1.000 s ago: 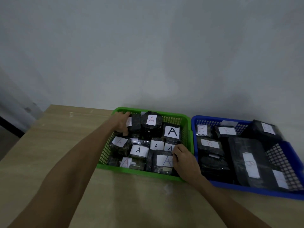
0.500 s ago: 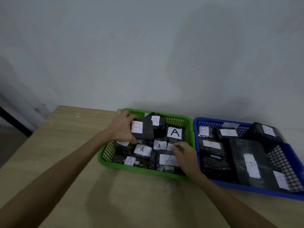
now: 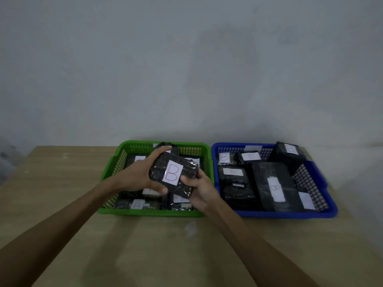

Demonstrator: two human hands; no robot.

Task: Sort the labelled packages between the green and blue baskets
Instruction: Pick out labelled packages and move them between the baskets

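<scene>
A black wrapped package with a white label marked B (image 3: 173,172) is held above the green basket (image 3: 116,160). My left hand (image 3: 141,175) grips its left end, thumb underneath. My right hand (image 3: 200,188) holds its lower right corner. Under the hands the green basket holds several black packages, some with labels marked A (image 3: 137,204). To the right stands the blue basket (image 3: 323,212), with several black packages labelled B (image 3: 274,186) inside.
Both baskets sit side by side on a wooden table (image 3: 62,183), close to a grey wall (image 3: 186,69). The table's left edge falls away at the far left. Bare wood lies in front of the baskets.
My left hand lifted the B package out of the back of the green basket and brought it forward. My right hand rose from the basket's front and took hold of its right corner.
</scene>
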